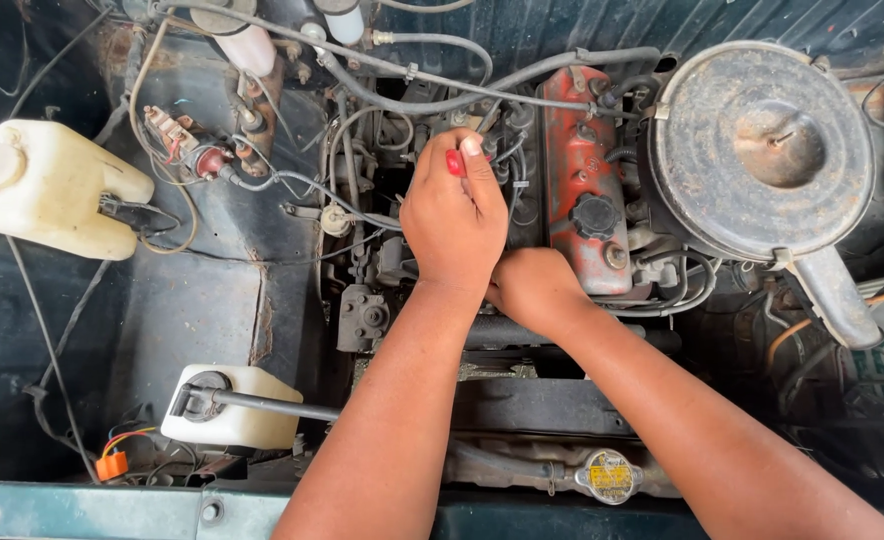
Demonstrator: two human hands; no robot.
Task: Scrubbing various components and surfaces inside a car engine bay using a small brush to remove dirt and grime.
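The left hand [454, 225] is clenched around a red-handled tool [456, 162], held over the engine just left of the red valve cover [574, 160]. The right hand [534, 288] sits just beside and below it, fingers hidden, so its grip cannot be told. The round air cleaner [762, 150] lies further right.
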